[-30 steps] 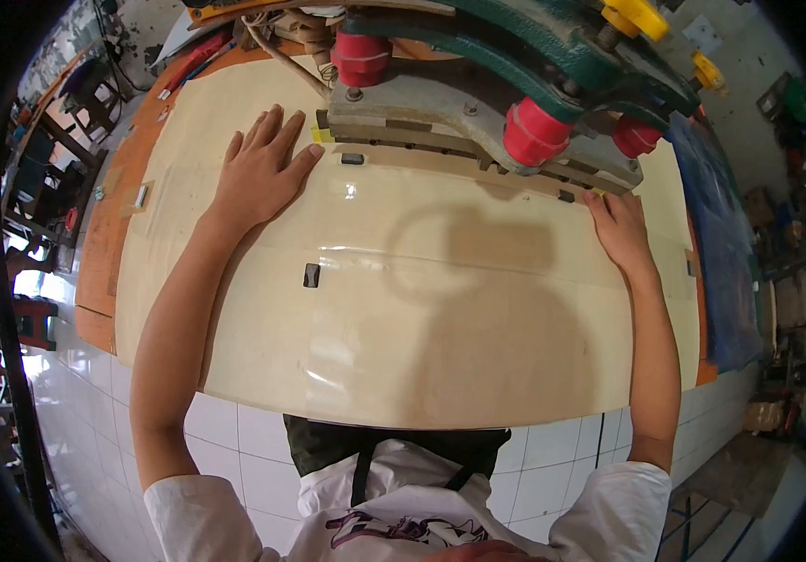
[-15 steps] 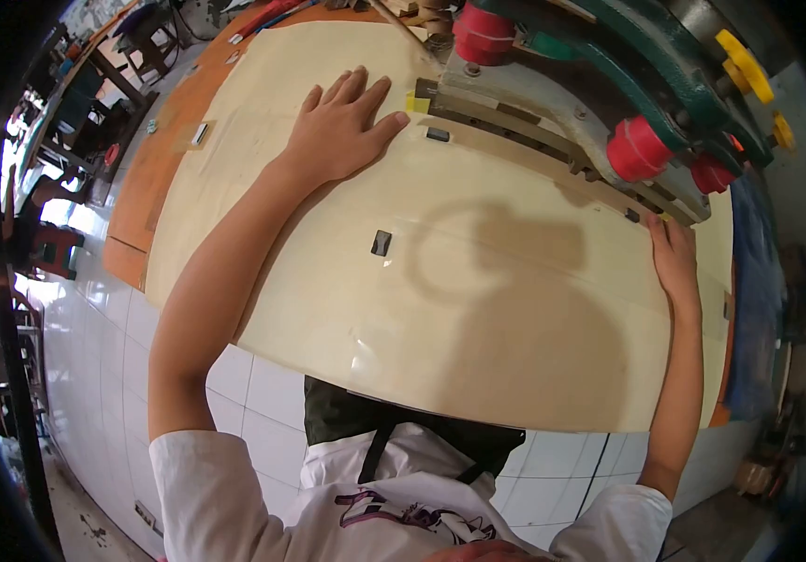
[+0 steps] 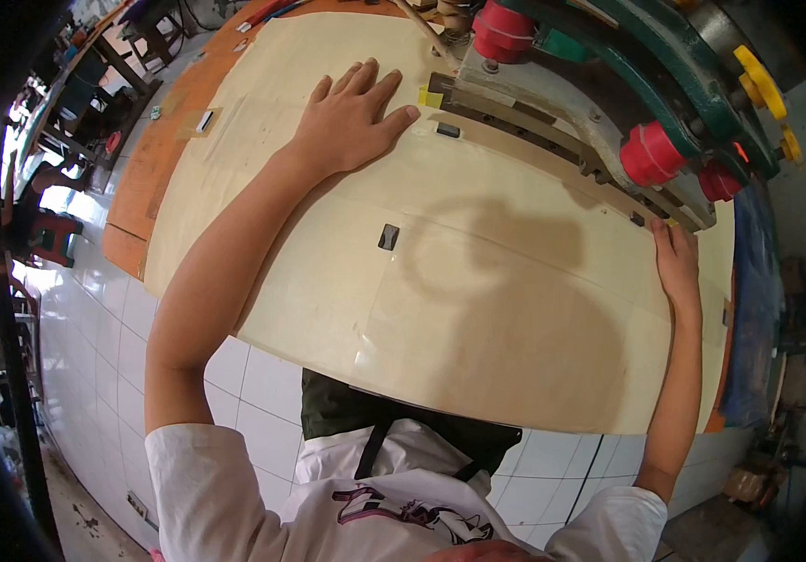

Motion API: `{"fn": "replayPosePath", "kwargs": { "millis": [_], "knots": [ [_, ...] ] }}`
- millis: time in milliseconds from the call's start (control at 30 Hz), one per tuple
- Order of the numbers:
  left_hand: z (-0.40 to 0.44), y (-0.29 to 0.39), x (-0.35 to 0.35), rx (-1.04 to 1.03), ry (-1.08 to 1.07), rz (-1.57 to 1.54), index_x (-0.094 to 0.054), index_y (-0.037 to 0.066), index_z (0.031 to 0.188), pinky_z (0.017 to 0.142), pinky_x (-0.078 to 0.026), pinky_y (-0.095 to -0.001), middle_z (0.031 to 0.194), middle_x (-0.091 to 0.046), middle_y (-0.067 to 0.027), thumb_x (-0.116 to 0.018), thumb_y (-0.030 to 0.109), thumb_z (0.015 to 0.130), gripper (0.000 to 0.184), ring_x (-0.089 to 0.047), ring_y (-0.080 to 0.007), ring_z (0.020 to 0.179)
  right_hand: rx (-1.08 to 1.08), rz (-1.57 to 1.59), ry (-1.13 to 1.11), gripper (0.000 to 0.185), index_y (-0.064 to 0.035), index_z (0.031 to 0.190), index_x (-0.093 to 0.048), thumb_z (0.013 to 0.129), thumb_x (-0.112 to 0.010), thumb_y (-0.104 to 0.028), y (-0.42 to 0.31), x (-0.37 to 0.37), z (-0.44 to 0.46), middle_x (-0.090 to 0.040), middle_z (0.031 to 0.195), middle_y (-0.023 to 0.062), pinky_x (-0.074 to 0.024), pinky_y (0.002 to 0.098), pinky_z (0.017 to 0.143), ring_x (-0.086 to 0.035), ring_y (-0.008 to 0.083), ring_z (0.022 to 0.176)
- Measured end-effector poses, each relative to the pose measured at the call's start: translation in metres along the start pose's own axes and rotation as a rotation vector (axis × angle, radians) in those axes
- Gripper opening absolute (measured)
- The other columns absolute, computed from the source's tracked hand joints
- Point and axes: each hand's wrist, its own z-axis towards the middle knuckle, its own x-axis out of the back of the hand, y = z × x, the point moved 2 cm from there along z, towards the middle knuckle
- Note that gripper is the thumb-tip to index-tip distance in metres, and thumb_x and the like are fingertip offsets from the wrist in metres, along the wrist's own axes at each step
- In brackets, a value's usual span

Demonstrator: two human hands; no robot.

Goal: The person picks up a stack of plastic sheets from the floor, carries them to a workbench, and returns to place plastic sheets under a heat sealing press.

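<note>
A large cream-coloured sheet [image 3: 506,347] covers most of the orange table. My left hand [image 3: 351,122] lies flat on its upper left part, fingers spread, with the thumb near a yellow piece of tape [image 3: 431,96]. At the sheet's right side my right hand [image 3: 677,262] rests with fingers stretched forward, fingertips close to the end of a metal bar. That bar [image 3: 553,143] belongs to a dark green machine [image 3: 609,66] with red knobs. A small dark rectangular piece [image 3: 389,237] sits mid-sheet; another dark piece [image 3: 448,130] is beside the bar.
The orange tabletop [image 3: 141,201] shows along the left, with a small light-and-dark piece [image 3: 205,121] taped there. Yellow knobs [image 3: 759,82] stick out at the machine's right. Blue plastic [image 3: 749,309] hangs by the right edge. A person's leg and a red stool [image 3: 55,236] are at far left.
The view has shifted slightly, so the table and machine appear a little displaced. Both hands stay in the same places on the sheet.
</note>
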Motion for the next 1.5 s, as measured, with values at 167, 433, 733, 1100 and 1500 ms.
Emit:
{"fn": "replayPosePath", "kwargs": {
  "millis": [167,433,733,1100,1500],
  "knots": [
    [-0.002,0.000,0.000,-0.023,-0.006,0.018,-0.045,0.010,0.146,0.115,-0.027,-0.0555,0.149,-0.041,-0.0246,-0.046,0.051,0.099,0.062,-0.035,-0.0370,0.142,-0.041,-0.052,-0.033,0.052,-0.0006,0.119,-0.065,0.101,-0.045,-0.045,0.003,0.000,0.000,-0.058,0.128,0.0225,-0.0318,0.0460,0.106,-0.049,0.0398,0.120],
    [0.000,0.002,0.003,0.047,-0.024,-0.035,-0.046,0.012,0.146,0.116,-0.025,-0.0561,0.152,-0.038,-0.0227,-0.046,0.052,0.098,0.062,-0.034,-0.0348,0.143,-0.006,-0.028,0.009,0.053,0.0001,0.118,-0.066,0.101,-0.047,-0.046,0.009,-0.003,0.001,-0.061,0.123,0.0225,-0.0360,0.0452,0.103,-0.051,0.0422,0.116],
    [0.002,0.004,0.006,0.102,-0.100,-0.092,-0.044,0.013,0.148,0.119,-0.017,-0.0533,0.156,-0.034,-0.0203,-0.039,0.056,0.097,0.067,-0.027,-0.0322,0.148,0.023,-0.003,0.014,0.050,-0.0020,0.119,-0.065,0.100,-0.048,-0.044,0.009,-0.001,0.003,-0.060,0.125,0.0231,-0.0371,0.0457,0.102,-0.053,0.0429,0.116],
    [0.002,0.004,0.009,0.125,-0.122,-0.099,-0.044,0.015,0.148,0.120,-0.016,-0.0528,0.157,-0.033,-0.0181,-0.039,0.059,0.097,0.068,-0.026,-0.0312,0.148,0.021,-0.149,-0.002,0.053,-0.0065,0.134,-0.055,0.102,-0.039,-0.045,0.014,-0.007,0.005,-0.038,0.153,0.0199,-0.0207,0.0595,0.115,-0.031,0.0361,0.144],
    [0.003,0.005,0.008,0.140,-0.149,-0.071,-0.043,0.015,0.149,0.120,-0.016,-0.0517,0.158,-0.032,-0.0179,-0.039,0.058,0.097,0.067,-0.024,-0.0303,0.149,-0.021,-0.147,-0.010,0.055,-0.0036,0.134,-0.055,0.100,-0.042,-0.045,0.013,-0.007,0.003,-0.034,0.157,0.0174,-0.0193,0.0576,0.117,-0.028,0.0314,0.147]
  ]
}}
